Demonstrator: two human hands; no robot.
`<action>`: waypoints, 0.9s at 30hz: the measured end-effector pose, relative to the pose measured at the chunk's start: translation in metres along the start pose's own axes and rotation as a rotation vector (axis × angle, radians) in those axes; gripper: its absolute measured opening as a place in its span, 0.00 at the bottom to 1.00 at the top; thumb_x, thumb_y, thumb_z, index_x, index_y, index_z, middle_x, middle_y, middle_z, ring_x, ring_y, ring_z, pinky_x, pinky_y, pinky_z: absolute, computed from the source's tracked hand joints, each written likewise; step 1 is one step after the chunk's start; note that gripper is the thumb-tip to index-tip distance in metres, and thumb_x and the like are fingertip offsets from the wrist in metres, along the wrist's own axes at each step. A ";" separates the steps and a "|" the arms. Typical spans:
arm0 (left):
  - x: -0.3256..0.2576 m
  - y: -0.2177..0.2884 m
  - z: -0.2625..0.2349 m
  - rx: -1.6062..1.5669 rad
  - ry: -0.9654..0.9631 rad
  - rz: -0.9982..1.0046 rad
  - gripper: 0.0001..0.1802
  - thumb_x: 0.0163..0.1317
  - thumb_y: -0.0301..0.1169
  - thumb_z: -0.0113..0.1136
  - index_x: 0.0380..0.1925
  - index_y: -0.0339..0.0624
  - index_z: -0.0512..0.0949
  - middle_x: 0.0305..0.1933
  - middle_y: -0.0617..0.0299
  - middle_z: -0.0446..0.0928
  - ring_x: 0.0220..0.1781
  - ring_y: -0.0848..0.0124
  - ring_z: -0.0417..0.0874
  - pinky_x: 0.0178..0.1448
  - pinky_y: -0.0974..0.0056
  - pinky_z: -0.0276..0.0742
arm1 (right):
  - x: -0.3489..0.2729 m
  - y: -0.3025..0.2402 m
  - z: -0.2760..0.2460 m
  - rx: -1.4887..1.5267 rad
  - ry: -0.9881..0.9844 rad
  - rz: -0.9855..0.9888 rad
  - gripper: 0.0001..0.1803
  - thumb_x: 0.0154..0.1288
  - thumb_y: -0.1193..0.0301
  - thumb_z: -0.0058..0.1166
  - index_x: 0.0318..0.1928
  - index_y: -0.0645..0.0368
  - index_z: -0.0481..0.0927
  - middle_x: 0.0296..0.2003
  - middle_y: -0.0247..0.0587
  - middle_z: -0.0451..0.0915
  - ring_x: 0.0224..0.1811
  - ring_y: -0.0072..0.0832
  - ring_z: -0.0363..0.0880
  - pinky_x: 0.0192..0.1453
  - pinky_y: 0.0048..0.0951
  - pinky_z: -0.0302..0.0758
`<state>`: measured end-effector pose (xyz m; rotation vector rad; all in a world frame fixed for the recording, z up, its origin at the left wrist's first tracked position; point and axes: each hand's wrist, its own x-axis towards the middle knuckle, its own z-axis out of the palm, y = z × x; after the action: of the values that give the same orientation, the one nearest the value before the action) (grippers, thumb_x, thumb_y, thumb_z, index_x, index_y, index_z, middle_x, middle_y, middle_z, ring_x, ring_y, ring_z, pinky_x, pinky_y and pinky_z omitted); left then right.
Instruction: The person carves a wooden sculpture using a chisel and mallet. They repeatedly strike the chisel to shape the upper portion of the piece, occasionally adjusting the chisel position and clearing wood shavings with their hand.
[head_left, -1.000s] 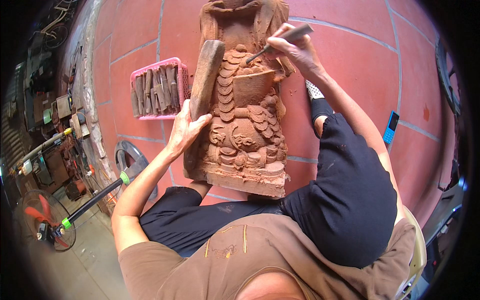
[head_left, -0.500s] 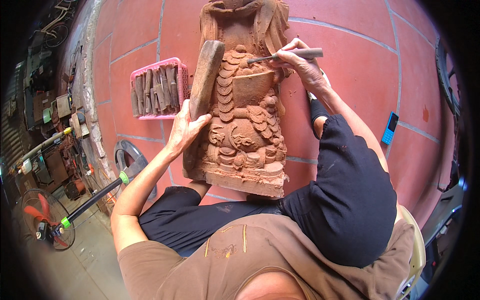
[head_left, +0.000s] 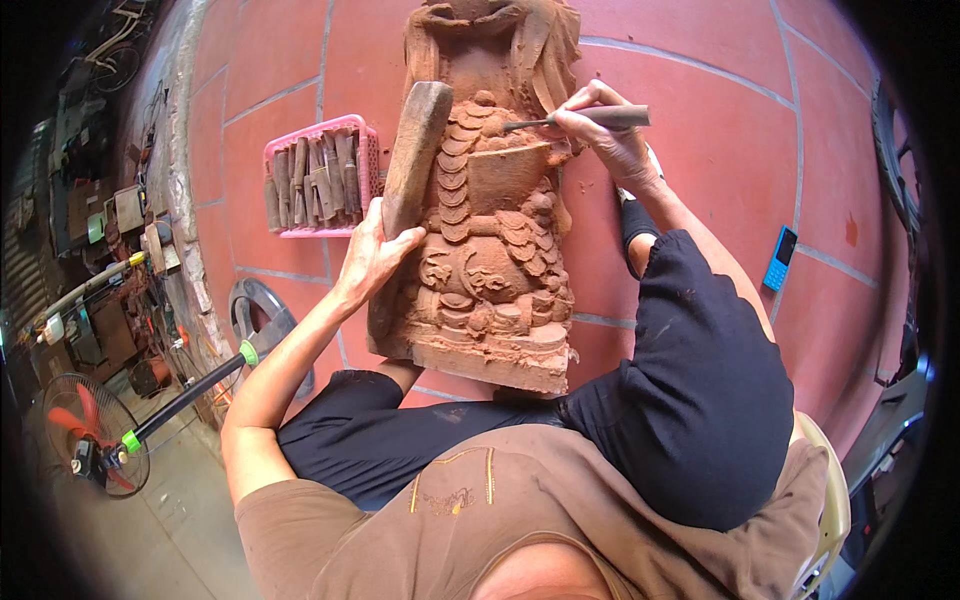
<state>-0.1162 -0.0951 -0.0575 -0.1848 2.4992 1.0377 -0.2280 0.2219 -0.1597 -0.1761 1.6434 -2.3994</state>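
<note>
One hand, the right hand [head_left: 612, 140], has its fingers closed around a chisel [head_left: 625, 117] reaching leftward onto the carving [head_left: 500, 265], which stretches lengthwise away over the floor [head_left: 690, 130], while the left hand [head_left: 372, 262] clasps a wooden bar [head_left: 418, 140] along its left edge.

Room between right forearm [head_left: 703, 237] and blue phone [head_left: 780, 258]; obstacles left: wooden bar [head_left: 416, 152], pink basket [head_left: 368, 160].
</note>
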 end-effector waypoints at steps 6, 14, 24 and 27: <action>0.002 0.005 0.000 -0.038 -0.013 -0.006 0.27 0.59 0.35 0.64 0.55 0.33 0.68 0.49 0.47 0.79 0.51 0.63 0.79 0.59 0.59 0.72 | 0.002 -0.002 -0.002 0.058 0.016 -0.011 0.08 0.64 0.75 0.62 0.36 0.59 0.75 0.33 0.38 0.83 0.36 0.22 0.86 0.37 0.19 0.82; 0.002 0.011 -0.003 -0.060 -0.059 -0.058 0.29 0.59 0.35 0.63 0.58 0.34 0.67 0.52 0.50 0.79 0.55 0.65 0.78 0.62 0.60 0.70 | -0.002 0.002 -0.007 0.007 0.001 0.027 0.07 0.65 0.74 0.61 0.37 0.59 0.74 0.34 0.38 0.83 0.38 0.25 0.86 0.43 0.23 0.85; 0.003 0.010 -0.001 -0.049 -0.063 -0.067 0.29 0.60 0.35 0.63 0.58 0.33 0.67 0.52 0.49 0.78 0.54 0.64 0.78 0.62 0.59 0.71 | 0.012 -0.001 0.001 0.162 -0.036 0.049 0.07 0.64 0.76 0.61 0.36 0.60 0.75 0.33 0.40 0.83 0.37 0.27 0.87 0.42 0.24 0.86; 0.001 0.001 -0.003 -0.019 -0.045 -0.042 0.29 0.60 0.35 0.63 0.57 0.34 0.68 0.52 0.50 0.79 0.54 0.65 0.78 0.62 0.60 0.71 | 0.007 0.003 -0.006 0.134 -0.011 0.011 0.07 0.64 0.75 0.62 0.35 0.59 0.75 0.33 0.40 0.82 0.37 0.26 0.86 0.43 0.25 0.86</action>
<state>-0.1186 -0.0960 -0.0556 -0.2166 2.4352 1.0376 -0.2360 0.2241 -0.1644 -0.1565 1.4682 -2.4856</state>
